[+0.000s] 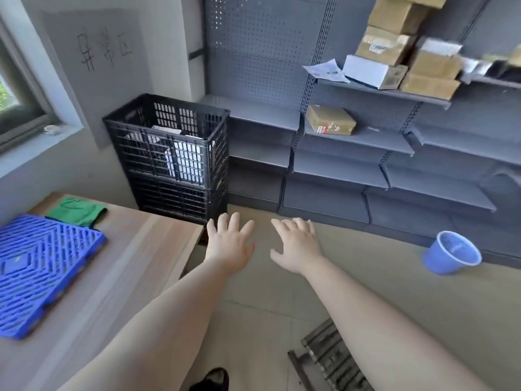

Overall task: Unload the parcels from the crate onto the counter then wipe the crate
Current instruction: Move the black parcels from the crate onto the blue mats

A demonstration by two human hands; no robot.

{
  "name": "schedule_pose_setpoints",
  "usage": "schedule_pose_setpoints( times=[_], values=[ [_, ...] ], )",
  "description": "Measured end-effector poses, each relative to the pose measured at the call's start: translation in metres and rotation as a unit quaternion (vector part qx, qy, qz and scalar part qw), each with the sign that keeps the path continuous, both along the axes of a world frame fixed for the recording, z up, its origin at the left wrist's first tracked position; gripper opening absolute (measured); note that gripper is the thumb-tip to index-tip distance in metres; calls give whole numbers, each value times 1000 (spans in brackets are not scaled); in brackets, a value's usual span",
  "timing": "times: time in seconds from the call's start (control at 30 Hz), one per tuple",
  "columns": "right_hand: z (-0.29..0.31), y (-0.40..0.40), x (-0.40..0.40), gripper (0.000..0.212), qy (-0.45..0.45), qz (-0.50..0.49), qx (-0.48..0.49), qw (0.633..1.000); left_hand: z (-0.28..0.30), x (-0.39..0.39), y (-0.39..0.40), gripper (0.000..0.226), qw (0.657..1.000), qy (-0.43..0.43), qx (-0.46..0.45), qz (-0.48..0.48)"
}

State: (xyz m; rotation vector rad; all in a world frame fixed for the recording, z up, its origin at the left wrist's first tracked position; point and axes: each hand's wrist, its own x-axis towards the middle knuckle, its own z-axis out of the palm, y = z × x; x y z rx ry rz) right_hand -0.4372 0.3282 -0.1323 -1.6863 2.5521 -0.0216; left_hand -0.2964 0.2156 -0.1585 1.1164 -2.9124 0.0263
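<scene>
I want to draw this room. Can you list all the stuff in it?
crates: two, black, stacked on floor; top one holds parcels
counter: one, wooden, left
grid panel: one, blue, on counter
cloth: one, green, on counter
shelves: grey, against wall
boxes: several, brown and white, on shelves
basket: one, blue, tipped on floor
left hand, right hand: open, empty, fingers spread

- Soft, even daylight fills the room, coming from the window (17,108) at the left.
- Shadows are faint; no harsh glare shows.
- The boxes (406,46) at the upper right are smeared with motion blur.
- Wide-angle distortion bends the shelves (366,142) and wall lines near the edges.
</scene>
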Motion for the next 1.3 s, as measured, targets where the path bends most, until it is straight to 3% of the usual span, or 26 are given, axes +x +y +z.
schedule_pose_setpoints(
  times=[0.33, 0.53, 0.8, 1.07, 1.3],
  values=[
    [-2, -189, -97, 76, 10, -52, 18, 998, 5, -96, -209, 59, 1000, 19, -23, -8],
    [7, -276, -145, 73, -1, -32, -1, 999, 6, -138, -288, 60, 1000, 17, -9, 19],
    [13, -392, -236, 68, -10, 56, -53, 997, 17, -208, -392, 58, 998, 0, -26, 59],
    [23, -532, -334, 71, 16, 209, -42, 977, 20, -297, -485, 60, 983, 28, -12, 183],
    [-17, -647, -351, 64, -51, 295, -34, 954, -17, -292, -546, 50, 956, 37, 16, 292]
  ],
)
